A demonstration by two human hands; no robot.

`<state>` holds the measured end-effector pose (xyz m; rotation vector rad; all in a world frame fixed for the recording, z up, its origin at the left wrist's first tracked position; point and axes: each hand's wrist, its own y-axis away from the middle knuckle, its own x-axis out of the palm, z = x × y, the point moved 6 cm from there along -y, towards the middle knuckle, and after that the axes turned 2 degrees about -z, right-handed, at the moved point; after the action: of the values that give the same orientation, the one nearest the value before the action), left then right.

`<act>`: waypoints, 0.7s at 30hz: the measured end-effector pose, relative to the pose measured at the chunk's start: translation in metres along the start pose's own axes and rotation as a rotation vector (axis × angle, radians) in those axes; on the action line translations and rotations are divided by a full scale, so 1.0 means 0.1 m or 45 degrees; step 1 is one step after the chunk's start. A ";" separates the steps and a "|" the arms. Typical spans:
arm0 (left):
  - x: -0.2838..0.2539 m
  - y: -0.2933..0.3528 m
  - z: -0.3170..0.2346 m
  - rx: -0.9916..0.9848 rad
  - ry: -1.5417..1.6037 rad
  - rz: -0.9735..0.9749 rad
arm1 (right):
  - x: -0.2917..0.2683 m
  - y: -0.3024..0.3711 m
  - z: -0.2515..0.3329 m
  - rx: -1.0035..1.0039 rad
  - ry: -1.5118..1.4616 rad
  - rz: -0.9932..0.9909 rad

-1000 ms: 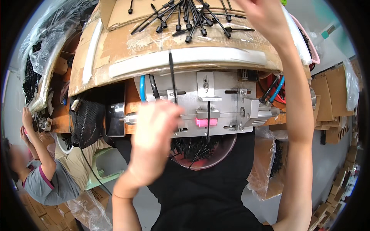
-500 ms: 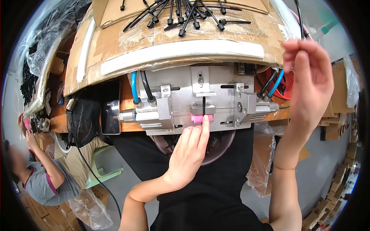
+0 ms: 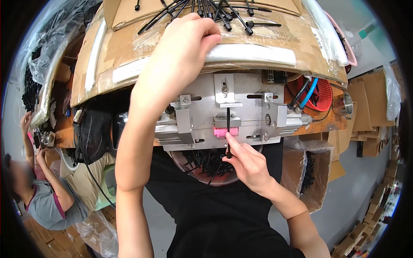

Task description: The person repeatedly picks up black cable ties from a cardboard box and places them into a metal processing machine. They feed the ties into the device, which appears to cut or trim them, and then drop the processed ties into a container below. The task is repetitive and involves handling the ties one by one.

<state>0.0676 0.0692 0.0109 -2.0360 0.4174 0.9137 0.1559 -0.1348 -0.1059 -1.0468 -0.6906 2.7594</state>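
Observation:
My right hand (image 3: pixel 251 167) pinches the lower, knobbed end of a thin black rod (image 3: pixel 228 118). Its index fingertip lies along the rod near a pink block (image 3: pixel 220 132). The rod runs upright in the view, over the pink block and a small metal holder (image 3: pixel 232 122), up to a metal stop (image 3: pixel 225 92). Farther off, my left hand (image 3: pixel 183 47) is curled at the pile of black knobbed rods (image 3: pixel 226 19) on the cardboard. Its fingertips are partly hidden, so what they hold cannot be made out.
Metal cylinders (image 3: pixel 282 122) flank the plate (image 3: pixel 206 86). Below it a bowl (image 3: pixel 215 178) holds several black rods. A red basket (image 3: pixel 320 96) and metal cup (image 3: pixel 344 105) stand at right, with an open carton (image 3: pixel 318 180) lower down. A co-worker (image 3: pixel 56 198) sits at left.
My left hand has left the pink block and moved up to the rod pile. My right hand has come from the upper right down to the rod's lower end in the fixture.

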 end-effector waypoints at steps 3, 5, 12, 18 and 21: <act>-0.16 0.08 -0.06 -0.059 0.109 0.036 | 0.01 -0.03 -0.02 -0.018 -0.047 -0.008; -0.25 0.23 -0.17 -0.079 0.121 -0.044 | -0.02 -0.04 -0.04 -0.012 -0.018 0.044; -0.24 1.12 -0.66 -0.269 0.042 -0.198 | -0.06 -0.10 0.07 -0.139 0.032 0.130; 0.38 1.71 -1.03 -0.250 0.004 0.206 | -0.02 0.31 0.35 -0.148 0.027 0.721; 0.58 1.77 -1.04 -0.237 -0.056 0.286 | 0.14 0.56 0.27 -0.123 -0.077 0.856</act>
<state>0.0517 -0.1167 -0.0922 -2.1627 0.5634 1.1687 0.1309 -0.1915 -0.1222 -1.4401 -0.5573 3.3515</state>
